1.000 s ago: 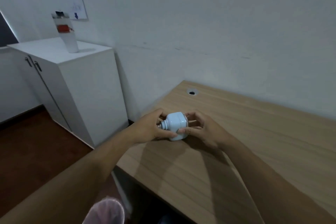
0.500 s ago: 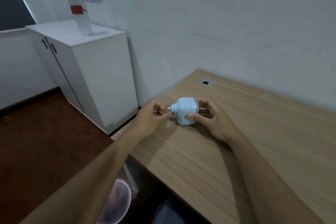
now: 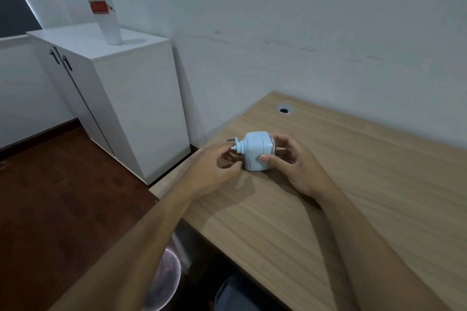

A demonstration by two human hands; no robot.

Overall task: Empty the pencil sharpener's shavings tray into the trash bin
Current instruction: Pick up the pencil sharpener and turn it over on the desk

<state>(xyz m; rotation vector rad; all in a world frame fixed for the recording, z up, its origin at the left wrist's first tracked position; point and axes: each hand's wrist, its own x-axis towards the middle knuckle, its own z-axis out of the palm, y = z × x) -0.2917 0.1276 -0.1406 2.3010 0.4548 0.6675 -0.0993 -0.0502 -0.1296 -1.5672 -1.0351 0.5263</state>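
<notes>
Head view: small pale-blue plastic pencil sharpener w/ a stubby crank shaft (image 3: 256,152) sits on the light wood-grain counter (image 3: 353,197), near its left edge and toward the far-left corner. My right hand (image 3: 290,161) has it — thumb on the near face, fingers (image 3: 279,139) curled round the back, so clamped on the body. Left hand (image 3: 214,169) is just beside the shaft end, fingers half-curled and holding nothing; can't tell if the tips touch it. Shavings tray isn't picked out as a separate part from here; seam too small to read. Round bin w/ a pale pinkish liner (image 3: 168,278) is on the floor below the counter's near-left corner, partly hidden by my left forearm.

Risks, as I judge them: if I pull the tray while the body's over the counter, a sudden release could dump shavings on the wood or floor. Bin is low and half out of sight, so I could tip short of the rim. One-hand hold so close to the edge — a slip and the whole thing drops.
</notes>
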